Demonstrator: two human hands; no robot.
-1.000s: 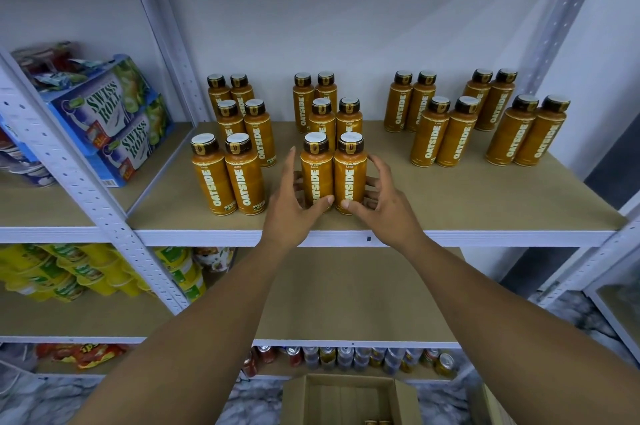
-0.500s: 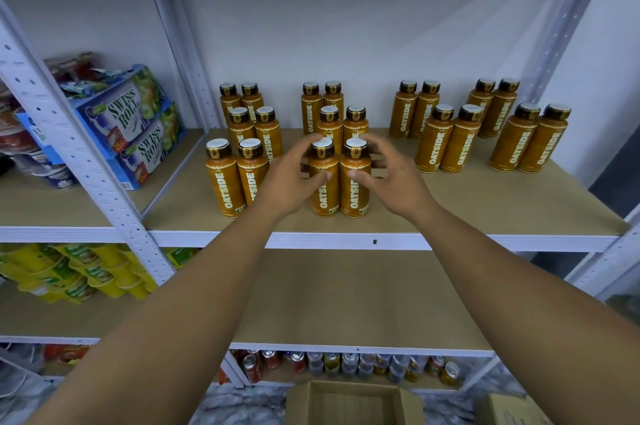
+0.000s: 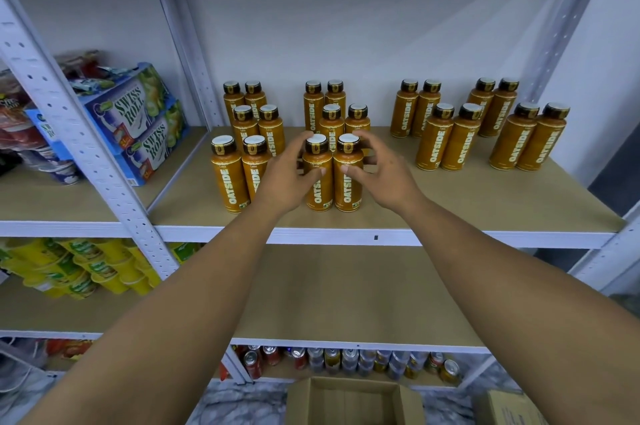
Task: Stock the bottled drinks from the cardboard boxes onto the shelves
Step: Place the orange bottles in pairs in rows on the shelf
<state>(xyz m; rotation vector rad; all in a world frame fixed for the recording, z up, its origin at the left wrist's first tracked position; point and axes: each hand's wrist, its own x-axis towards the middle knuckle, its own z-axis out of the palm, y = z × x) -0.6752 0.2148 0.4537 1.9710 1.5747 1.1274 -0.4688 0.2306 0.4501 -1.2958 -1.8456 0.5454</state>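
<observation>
Since there's only the head view to go on, everything comes from that one. Both hands are up at the top shelf (image 3: 450,206), each wrapped around one bottle of the front pair in the middle group. The left hand (image 3: 285,182) holds the left Oatside bottle (image 3: 318,194), thumb across the front, fingers curled round the back near the cap. The right hand (image 3: 386,178) does the mirror thing on the right Oatside bottle (image 3: 349,190). The two bottles stand upright, touching each other, close to the shelf's front edge. Four more of the same stand behind them in two pairs.

Another six-bottle group (image 3: 230,178) sits just to the left, and four pairs (image 3: 462,144) stand further right. Every label says OATSIDE running vertically in pale letters. The small print under the dark caps is too tiny to read.

One bay over on the left, blue boxes (image 3: 135,119) read SWISS ROLL. Yellow cups (image 3: 86,272) sit below those, writing unreadable. Cans (image 3: 346,359) line the bottom shelf, and an open cardboard box (image 3: 353,400) sits on the floor beneath the arms.
</observation>
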